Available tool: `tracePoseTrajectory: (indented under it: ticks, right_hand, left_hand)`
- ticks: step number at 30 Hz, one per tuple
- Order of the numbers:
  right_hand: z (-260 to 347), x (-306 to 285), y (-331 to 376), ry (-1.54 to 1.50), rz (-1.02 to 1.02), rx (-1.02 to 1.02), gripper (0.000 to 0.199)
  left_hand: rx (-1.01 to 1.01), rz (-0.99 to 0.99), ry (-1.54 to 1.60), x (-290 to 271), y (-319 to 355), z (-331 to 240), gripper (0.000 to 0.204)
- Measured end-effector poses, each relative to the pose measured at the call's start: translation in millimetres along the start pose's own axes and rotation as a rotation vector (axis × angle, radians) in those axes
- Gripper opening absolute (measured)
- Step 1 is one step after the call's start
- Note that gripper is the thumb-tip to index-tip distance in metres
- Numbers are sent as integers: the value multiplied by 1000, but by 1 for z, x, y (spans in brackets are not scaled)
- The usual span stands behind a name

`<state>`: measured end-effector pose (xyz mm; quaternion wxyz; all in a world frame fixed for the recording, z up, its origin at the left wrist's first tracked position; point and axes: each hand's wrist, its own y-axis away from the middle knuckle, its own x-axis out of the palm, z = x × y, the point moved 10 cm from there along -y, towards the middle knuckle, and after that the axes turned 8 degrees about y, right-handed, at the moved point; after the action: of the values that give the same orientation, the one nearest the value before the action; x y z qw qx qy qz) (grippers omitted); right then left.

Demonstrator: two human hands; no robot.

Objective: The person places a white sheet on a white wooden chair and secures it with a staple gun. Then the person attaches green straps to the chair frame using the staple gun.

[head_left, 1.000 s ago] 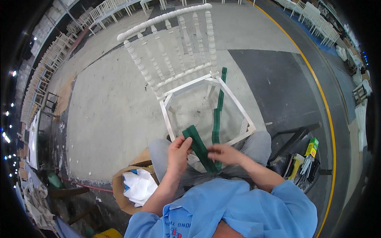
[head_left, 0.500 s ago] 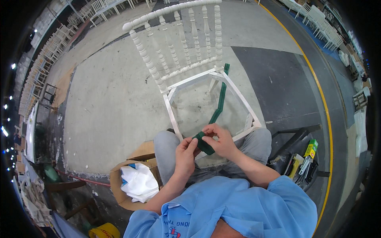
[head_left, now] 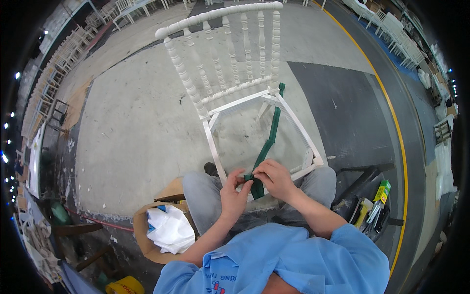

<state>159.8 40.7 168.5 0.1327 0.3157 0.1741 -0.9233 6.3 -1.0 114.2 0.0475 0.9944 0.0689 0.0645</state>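
Note:
A white spindle-back chair (head_left: 230,59) with an open seat frame (head_left: 213,142) stands in front of my knees. A dark green webbing strap (head_left: 270,132) runs from the back right corner of the frame diagonally to its front rail. My left hand (head_left: 234,192) and my right hand (head_left: 274,178) meet at the strap's near end (head_left: 257,188), both pinching it over the front rail. The end of the strap is partly hidden under my fingers.
A cardboard box (head_left: 147,235) with white crumpled sheets (head_left: 169,228) stands at my left knee. A dark rack with yellow and green tools (head_left: 374,206) is at my right. Rows of white chairs (head_left: 58,54) line the concrete floor's far edges. A yellow floor line (head_left: 399,142) curves on the right.
The strap was slack and bunched in my hands a second ago; now it lies stretched across the seat frame. Both hands have come together at its near end by the front rail.

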Motion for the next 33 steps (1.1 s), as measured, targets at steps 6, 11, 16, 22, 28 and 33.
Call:
tracePoseTrajectory:
  ticks: [6,11,16,22,28,33]
  right_hand:
    - [-11,7,-49,107,-4,-140,8]
    - [-47,49,-133,158,154,-92,7]
    - [-107,121,-236,226,161,-22,9]
    - [-185,166,-299,351,107,88,14]
    - [-186,194,-316,418,172,82,18]
    - [-199,189,-313,457,151,145,21]
  left_hand:
    - [320,-43,-474,-1,-47,-34,12]
    - [302,-55,-479,-25,-128,-6,12]
    - [253,-342,-588,-79,-212,31,19]
    - [97,-388,-814,-82,-249,65,32]
    - [224,-410,-907,-92,-281,74,44]
    - [209,-378,-844,-83,-290,82,44]
